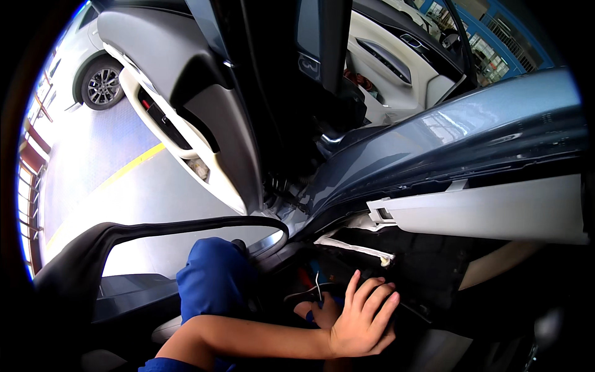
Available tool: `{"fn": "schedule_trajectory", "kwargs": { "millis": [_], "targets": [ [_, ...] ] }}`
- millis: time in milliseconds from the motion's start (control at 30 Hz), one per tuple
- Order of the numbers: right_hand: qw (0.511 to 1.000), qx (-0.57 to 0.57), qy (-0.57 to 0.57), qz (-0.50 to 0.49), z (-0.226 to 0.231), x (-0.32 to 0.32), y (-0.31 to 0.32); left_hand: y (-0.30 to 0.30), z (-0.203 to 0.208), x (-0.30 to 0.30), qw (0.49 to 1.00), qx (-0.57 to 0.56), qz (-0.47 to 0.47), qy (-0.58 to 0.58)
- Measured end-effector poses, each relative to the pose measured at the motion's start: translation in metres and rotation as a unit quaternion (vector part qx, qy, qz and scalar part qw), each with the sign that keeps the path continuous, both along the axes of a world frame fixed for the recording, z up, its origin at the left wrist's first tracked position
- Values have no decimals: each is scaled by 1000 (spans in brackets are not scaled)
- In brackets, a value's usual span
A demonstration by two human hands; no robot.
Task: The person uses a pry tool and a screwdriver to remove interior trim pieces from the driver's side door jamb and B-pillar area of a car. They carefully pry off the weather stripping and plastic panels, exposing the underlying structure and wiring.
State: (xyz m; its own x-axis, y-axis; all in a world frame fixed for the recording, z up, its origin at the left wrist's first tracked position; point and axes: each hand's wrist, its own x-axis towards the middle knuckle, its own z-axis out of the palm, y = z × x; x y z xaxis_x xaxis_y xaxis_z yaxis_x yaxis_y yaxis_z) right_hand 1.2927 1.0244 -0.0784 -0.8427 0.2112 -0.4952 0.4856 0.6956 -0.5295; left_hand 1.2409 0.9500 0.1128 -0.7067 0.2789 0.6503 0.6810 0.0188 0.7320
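Note:
My left forearm crosses from the lower left, and my left hand (364,317) is spread open in the dark footwell with its back toward me. Nothing shows in its fingers. Beyond its fingertips lies a white strip-like bracket or harness (356,247) with a pale end piece. Lower down and partly behind my left forearm, my right hand (325,312) is closed round something with a thin, pale, curved end (318,286). What lies inside that fist is hidden. A dark shoe (299,296) sits beside it.
A light grey trim panel (483,208) hangs loose along the right under the blue-grey car body (446,136). The car door (217,118) stands open at upper left, its black rubber seal (186,223) nearer. My blue-clothed knee (214,279) is by the sill. Another car (93,68) is parked outside.

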Motion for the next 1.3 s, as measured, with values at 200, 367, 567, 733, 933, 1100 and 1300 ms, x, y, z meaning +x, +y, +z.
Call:
{"fn": "schedule_trajectory", "kwargs": {
  "millis": [200, 367, 567, 733, 933, 1100, 1300],
  "targets": [
    [1000, 8, -7, 14, 2, 2, -8, 0, 0, 0, 1000, -9, 5, 14],
    [999, 15, 21, 24, -10, 4, -11, -4, -1, 3, 999, -31, -11, 14],
    [1000, 1, -3, 28, -15, 1, -4, -2, -1, 6, 1000, -19, -12, 12],
    [998, 0, 4, 57, -6, -5, -3, 0, -3, 8, 1000, -19, -8, 18],
    [998, -21, -32, 59, 0, -7, -4, 6, -8, 9, 999, 2, 12, 31],
    [998, -13, -37, 50, -3, -7, -4, 9, -10, 11, 999, 10, 19, 28],
    [997, -4, -41, 64, -4, -8, -3, 9, -11, 10, 999, 13, 26, 33]
  ]
}}
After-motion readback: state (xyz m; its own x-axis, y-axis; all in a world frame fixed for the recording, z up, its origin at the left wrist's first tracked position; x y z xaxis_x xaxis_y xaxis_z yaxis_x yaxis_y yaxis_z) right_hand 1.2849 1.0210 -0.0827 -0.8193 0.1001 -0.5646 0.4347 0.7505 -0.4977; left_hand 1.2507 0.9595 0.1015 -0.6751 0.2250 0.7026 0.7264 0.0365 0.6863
